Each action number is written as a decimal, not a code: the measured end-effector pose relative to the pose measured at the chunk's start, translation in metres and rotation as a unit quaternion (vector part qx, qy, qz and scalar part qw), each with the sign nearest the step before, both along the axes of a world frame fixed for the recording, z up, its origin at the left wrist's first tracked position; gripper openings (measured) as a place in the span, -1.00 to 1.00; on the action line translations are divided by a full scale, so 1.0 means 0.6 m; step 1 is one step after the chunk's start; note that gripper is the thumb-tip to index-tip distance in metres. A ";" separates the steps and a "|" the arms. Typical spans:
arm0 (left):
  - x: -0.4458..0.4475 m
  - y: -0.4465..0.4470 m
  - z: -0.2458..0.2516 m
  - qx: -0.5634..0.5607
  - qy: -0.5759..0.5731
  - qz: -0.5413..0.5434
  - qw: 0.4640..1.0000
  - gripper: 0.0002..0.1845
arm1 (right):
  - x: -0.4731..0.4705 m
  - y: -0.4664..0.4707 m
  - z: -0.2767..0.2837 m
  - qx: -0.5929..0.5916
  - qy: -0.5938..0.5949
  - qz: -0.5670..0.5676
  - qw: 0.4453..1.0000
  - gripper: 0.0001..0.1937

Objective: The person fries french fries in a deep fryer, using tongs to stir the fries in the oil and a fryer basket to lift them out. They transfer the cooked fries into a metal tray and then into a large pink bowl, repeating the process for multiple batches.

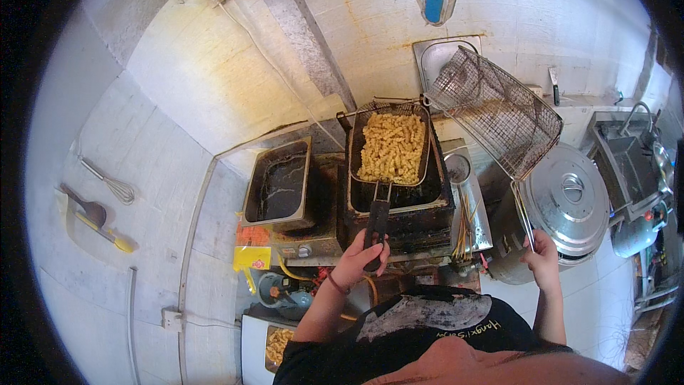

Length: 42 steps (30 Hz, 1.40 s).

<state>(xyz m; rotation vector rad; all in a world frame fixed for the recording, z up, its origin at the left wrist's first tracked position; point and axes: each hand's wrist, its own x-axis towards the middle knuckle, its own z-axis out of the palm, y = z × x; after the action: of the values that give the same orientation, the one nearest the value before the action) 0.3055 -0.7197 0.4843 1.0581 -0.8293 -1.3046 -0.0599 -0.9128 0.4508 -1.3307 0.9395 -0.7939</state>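
My left hand (368, 256) is wrapped around the black handle (379, 219) of a wire fryer basket. Golden crinkle-cut fries (393, 148) fill that basket, which sits over the dark well of a deep fryer (396, 208). On the right, my right hand (541, 258) grips the metal handle (523, 214) of a larger wire mesh basket (502, 109). This basket looks free of food and is raised at a tilt between the wall and a big lidded steel pot (572, 187).
Left of the fryer stands a steel tank of dark liquid (281, 187). Wooden sticks (465, 224) lie on a metal ledge beside a round container (457, 167). A gas cylinder (283, 297) is below the counter; a sink (630, 163) is far right. A whisk (115, 184) hangs on the left wall.
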 end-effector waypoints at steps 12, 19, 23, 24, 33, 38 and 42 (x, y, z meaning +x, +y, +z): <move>-0.002 0.005 -0.001 0.004 -0.013 0.007 1.000 -0.69 | 0.001 -0.001 0.001 0.010 0.001 0.008 1.000 -0.74; -0.003 0.008 -0.005 0.001 0.004 0.004 1.000 -0.69 | -0.005 0.002 -0.003 -0.006 0.020 0.013 1.000 -0.74; -0.001 0.010 -0.002 0.002 0.016 0.010 1.000 -0.69 | -0.005 0.007 0.003 0.015 0.004 0.008 1.000 -0.73; 0.000 0.010 -0.001 0.001 0.017 0.008 1.000 -0.69 | -0.003 0.010 0.011 0.025 -0.005 0.007 1.000 -0.73; 0.015 0.011 0.031 -0.029 0.126 0.006 0.992 -0.67 | -0.015 0.003 0.001 0.002 0.024 -0.007 1.000 -0.72; 0.019 0.007 0.061 -0.059 0.077 -0.002 0.995 -0.66 | -0.013 0.005 0.017 0.011 0.009 0.000 1.000 -0.73; 0.019 0.005 0.061 -0.065 0.035 0.003 0.997 -0.66 | -0.009 0.006 0.020 0.016 -0.001 0.000 1.000 -0.74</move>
<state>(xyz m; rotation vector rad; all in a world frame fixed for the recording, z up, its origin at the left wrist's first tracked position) 0.3169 -0.7169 0.5206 0.9067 -0.8457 -1.2571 -0.0652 -0.9093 0.4627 -1.3027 0.9470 -0.7776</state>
